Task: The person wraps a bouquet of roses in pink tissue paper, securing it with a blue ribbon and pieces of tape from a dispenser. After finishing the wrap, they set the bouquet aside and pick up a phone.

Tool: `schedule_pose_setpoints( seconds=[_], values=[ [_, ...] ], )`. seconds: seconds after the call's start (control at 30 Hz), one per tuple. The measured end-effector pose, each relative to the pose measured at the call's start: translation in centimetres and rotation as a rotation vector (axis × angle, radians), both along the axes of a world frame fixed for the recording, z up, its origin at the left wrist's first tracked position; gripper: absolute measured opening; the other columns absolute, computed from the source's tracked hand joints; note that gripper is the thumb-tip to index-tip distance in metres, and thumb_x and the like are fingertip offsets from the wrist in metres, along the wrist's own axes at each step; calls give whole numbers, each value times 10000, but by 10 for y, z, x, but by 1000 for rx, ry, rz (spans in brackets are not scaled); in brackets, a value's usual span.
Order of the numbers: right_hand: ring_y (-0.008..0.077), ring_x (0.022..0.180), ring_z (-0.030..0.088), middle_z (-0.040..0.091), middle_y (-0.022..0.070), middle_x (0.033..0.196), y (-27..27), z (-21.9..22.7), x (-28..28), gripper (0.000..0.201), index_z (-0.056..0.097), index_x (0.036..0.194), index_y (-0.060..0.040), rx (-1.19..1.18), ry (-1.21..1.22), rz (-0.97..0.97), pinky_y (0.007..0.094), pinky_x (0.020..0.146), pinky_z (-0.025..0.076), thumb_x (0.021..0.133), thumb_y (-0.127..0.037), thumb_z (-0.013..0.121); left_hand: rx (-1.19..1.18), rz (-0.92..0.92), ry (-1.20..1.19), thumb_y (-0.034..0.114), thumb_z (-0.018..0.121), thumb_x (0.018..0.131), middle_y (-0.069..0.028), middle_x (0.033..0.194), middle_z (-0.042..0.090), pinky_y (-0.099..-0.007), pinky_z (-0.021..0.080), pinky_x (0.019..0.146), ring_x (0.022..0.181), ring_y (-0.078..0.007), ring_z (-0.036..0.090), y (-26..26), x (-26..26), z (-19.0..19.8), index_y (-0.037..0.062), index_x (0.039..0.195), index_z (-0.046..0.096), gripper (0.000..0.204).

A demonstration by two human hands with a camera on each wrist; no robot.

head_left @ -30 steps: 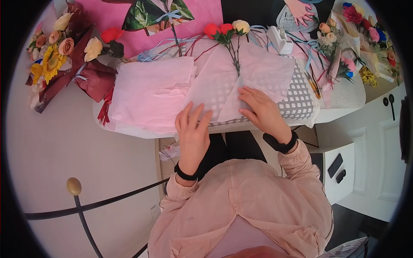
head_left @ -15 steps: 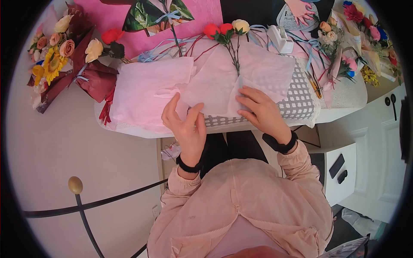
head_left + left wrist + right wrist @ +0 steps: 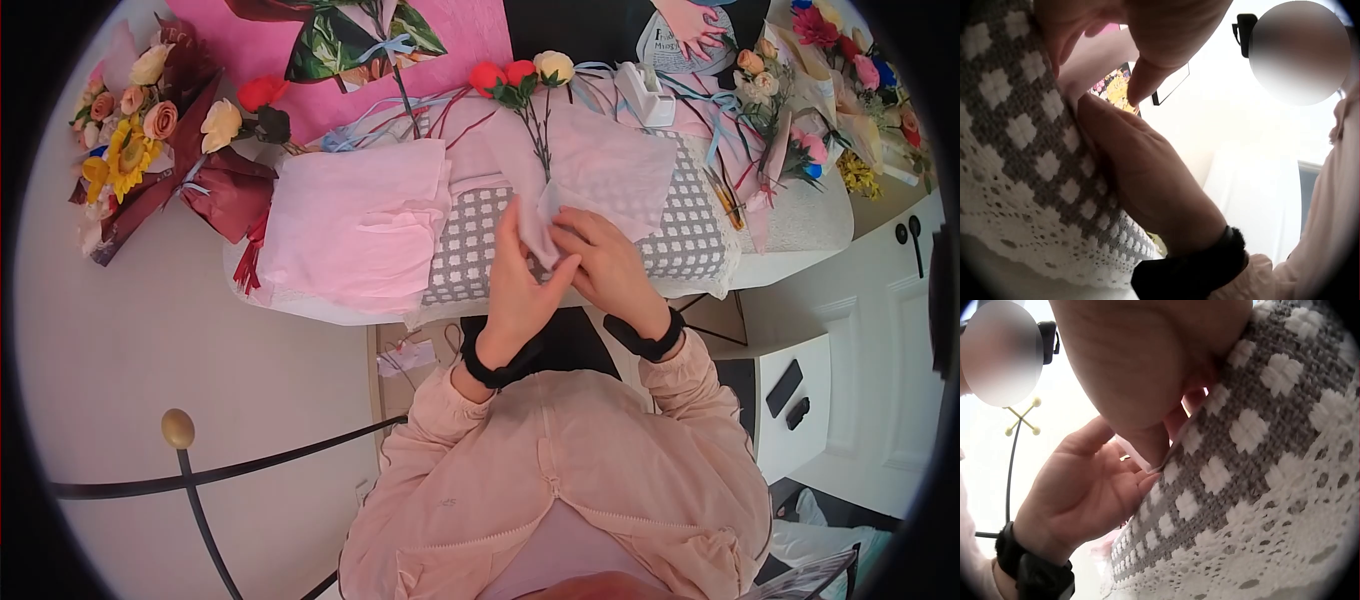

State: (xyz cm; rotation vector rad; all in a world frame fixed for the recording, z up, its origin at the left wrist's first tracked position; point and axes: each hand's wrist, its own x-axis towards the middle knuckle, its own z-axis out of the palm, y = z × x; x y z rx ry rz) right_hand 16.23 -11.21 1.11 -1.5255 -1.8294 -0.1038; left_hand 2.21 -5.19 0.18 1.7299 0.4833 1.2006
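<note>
A sheet of pale pink wrapping paper [image 3: 630, 180] lies under three artificial roses [image 3: 520, 75], two red and one cream, whose stems [image 3: 543, 135] run down into its fold. My right hand [image 3: 615, 270] pinches the folded paper near its lower point. Along the left side of the fold rests my left hand [image 3: 520, 300], fingers fairly straight and thumb spread toward the right hand. The right wrist view shows the left palm [image 3: 1088, 490] facing the fold, with a paper edge [image 3: 1138, 456] by the right thumb. Lower stems are hidden in the paper.
A stack of pink paper [image 3: 350, 220] lies left on the grey-and-white cloth [image 3: 470, 240]. Behind are ribbons [image 3: 590, 80] and a white tape dispenser [image 3: 645, 95]. Wrapped bouquets stand left [image 3: 130, 150] and right [image 3: 865, 75]. Pens or thin tools [image 3: 727, 200] lie at the right.
My left hand first drew back left, then moved right to the stems, carrying the paper's left side inward and uncovering the patterned cloth. The right hand stays at the fold.
</note>
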Motion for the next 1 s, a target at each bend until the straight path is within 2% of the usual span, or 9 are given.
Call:
schedule_pose_setpoints(
  seconds=[0.03, 0.23, 0.33, 0.43, 0.53, 0.63, 0.73, 0.8, 1.0],
  values=[
    [351, 1065, 566, 591, 143, 1163, 0, -1, 1, 339, 613, 1092, -8, 15, -2, -4, 413, 902, 464, 774, -109, 669, 47, 32, 75, -34, 656, 827, -197, 1341, 426, -393, 435, 1004, 1195, -258, 499, 3, 2, -3, -8, 1420, 269, 708],
    [377, 1009, 586, 591, 165, 1147, -13, 7, -1, 305, 599, 1051, 19, -32, 177, -13, 427, 848, 483, 761, -56, 655, 298, 88, 266, 69, 644, 849, -215, 1285, 492, -405, 462, 958, 1144, -372, 548, 3, 9, 6, -34, 1277, 464, 475],
    [373, 988, 590, 591, 176, 1118, -19, 3, 1, 306, 583, 1042, 30, -80, 299, -50, 413, 781, 503, 750, -29, 653, 375, 61, 321, 127, 642, 855, -241, 1281, 502, -412, 450, 963, 1163, -412, 524, 5, 11, 1, -34, 1241, 513, 437],
    [348, 953, 602, 590, 177, 1099, -21, -4, 5, 269, 583, 1009, 35, 19, 368, -88, 374, 719, 510, 753, -11, 647, 446, 63, 390, 176, 658, 862, -247, 1292, 514, -424, 439, 976, 1191, -402, 513, 1, 13, 4, -32, 1216, 549, 425],
    [333, 934, 603, 600, 172, 1091, -32, -7, 14, 203, 605, 977, 18, 28, 470, -217, 356, 742, 500, 777, 0, 631, 544, 48, 481, 267, 649, 877, -256, 1296, 521, -445, 402, 1015, 1218, -413, 493, 2, 12, 6, -19, 1214, 572, 449],
    [324, 922, 598, 616, 161, 1070, -40, -7, 28, 145, 615, 940, 17, 216, 313, -347, 358, 767, 488, 796, 3, 622, 673, 45, 581, 326, 612, 899, -257, 1310, 514, -454, 365, 1046, 1235, -411, 481, 2, 11, 5, -9, 1221, 577, 466],
    [334, 961, 578, 629, 159, 1052, -49, 1, 44, 171, 624, 971, 2, 220, 257, -513, 388, 823, 460, 805, -34, 639, 653, 17, 602, 312, 568, 928, -246, 1285, 545, -453, 338, 1065, 1246, -393, 481, 4, 8, 8, -1, 1207, 596, 421],
    [338, 979, 566, 634, 161, 1044, -53, 4, 55, 210, 629, 1009, -4, 201, 217, -581, 398, 846, 447, 809, -65, 652, 630, -7, 589, 253, 561, 932, -233, 1252, 573, -449, 366, 1040, 1234, -380, 495, 8, 7, 9, -5, 1164, 617, 351],
    [347, 1021, 566, 635, 161, 1070, -45, 20, 42, 257, 632, 1042, 3, 176, 202, -452, 410, 885, 447, 797, -73, 657, 515, -35, 548, 64, 597, 856, -199, 1126, 627, -412, 449, 924, 1082, -365, 561, 28, 14, 14, -17, 1063, 641, 226]
  ],
)
